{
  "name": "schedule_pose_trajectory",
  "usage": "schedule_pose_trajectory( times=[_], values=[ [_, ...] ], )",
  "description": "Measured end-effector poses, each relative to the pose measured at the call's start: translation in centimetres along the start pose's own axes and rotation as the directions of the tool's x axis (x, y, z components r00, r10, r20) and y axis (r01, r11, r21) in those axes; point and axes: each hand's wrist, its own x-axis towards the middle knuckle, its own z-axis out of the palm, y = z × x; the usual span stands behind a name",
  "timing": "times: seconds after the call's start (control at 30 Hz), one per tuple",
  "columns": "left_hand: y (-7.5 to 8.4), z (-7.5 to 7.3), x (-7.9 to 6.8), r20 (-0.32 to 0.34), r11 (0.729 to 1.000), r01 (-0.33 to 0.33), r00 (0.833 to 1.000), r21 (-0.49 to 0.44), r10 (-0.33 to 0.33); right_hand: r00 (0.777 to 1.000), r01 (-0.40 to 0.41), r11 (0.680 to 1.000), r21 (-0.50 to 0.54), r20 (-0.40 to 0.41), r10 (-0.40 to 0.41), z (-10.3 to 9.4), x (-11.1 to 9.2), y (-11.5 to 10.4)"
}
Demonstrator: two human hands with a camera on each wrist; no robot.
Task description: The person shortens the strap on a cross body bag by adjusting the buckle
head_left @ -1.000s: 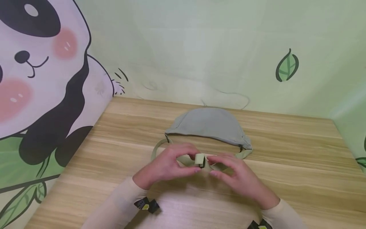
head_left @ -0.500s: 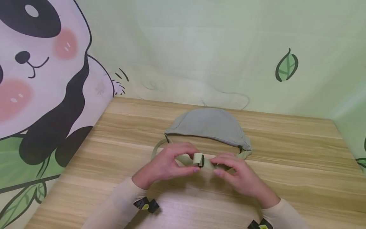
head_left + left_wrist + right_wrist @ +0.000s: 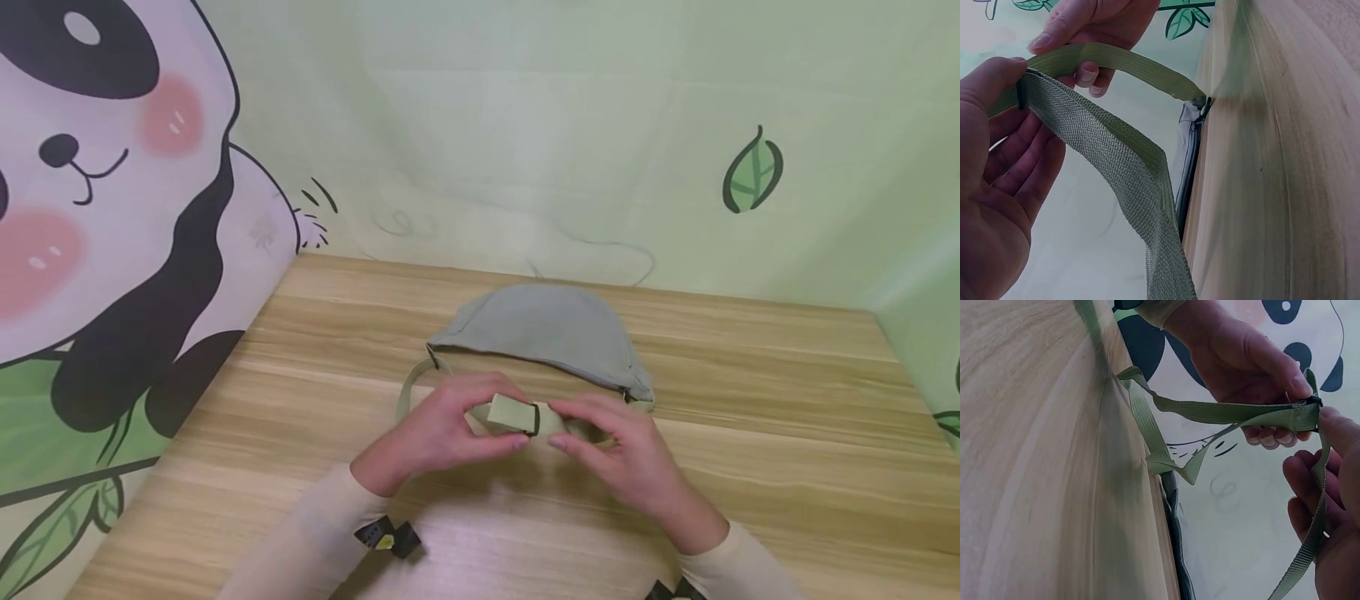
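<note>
A grey waist bag [image 3: 543, 325] lies on the wooden table in the head view, its green webbing strap [image 3: 512, 412] drawn up toward me. My left hand [image 3: 442, 425] pinches the strap between thumb and fingers beside a small dark slider buckle [image 3: 536, 420]. A loop of webbing stands out from that buckle to the left. On the buckle's other side, my right hand [image 3: 626, 442] pinches the strap. In the right wrist view, the doubled webbing [image 3: 1210, 412] runs from the buckle down to the table. The left wrist view shows slack strap [image 3: 1104, 150] hanging below my left hand.
Behind the bag, the table [image 3: 787, 400] meets a pale green backdrop [image 3: 525, 150]. A printed panda [image 3: 112, 208] covers the left side. Each sleeve carries a small dark device at the wrist, such as the left one [image 3: 386, 537].
The webbing loop at the buckle has grown longer and now tips left. My right hand first slid slightly right, then returned closer to the buckle. The bag has shifted slightly left.
</note>
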Motion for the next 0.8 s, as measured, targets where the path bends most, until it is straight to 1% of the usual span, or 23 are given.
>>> schedule_pose_trajectory(
  times=[0.1, 0.23, 0.37, 0.47, 0.57, 0.67, 0.8],
  values=[
    [0.07, -0.02, 0.06, 0.010, 1.000, 0.012, 1.000, -0.014, -0.012, 1.000, 0.021, 1.000, 0.000, -0.023, -0.021, 0.13, 0.16, -0.05],
    [0.06, 0.02, 0.22, 0.024, 0.999, 0.018, 1.000, -0.036, -0.017, 0.999, 0.036, 0.999, 0.010, -0.029, -0.035, 0.25, 0.27, -0.06],
    [0.01, 0.08, 0.37, 0.034, 0.999, 0.019, 0.999, -0.049, -0.017, 1.000, 0.008, 1.000, 0.019, -0.014, -0.008, 0.24, 0.35, -0.24],
    [-0.02, 0.14, 0.42, 0.041, 0.999, 0.017, 0.999, -0.048, -0.015, 1.000, 0.002, 1.000, 0.021, -0.009, -0.001, 0.22, 0.41, -0.38],
    [0.01, 0.17, 0.47, 0.051, 0.999, 0.016, 0.999, -0.044, -0.014, 0.999, 0.038, 0.999, 0.010, -0.019, -0.038, 0.27, 0.45, -0.41],
    [0.06, 0.18, 0.55, 0.065, 0.999, 0.015, 0.998, -0.033, -0.013, 0.998, 0.055, 0.998, -0.013, -0.016, -0.056, 0.28, 0.46, -0.45],
    [0.15, 0.15, 0.72, 0.087, 1.000, 0.017, 0.996, -0.016, -0.015, 0.999, 0.030, 0.999, -0.034, 0.017, -0.029, 0.21, 0.42, -0.47]
  ],
)
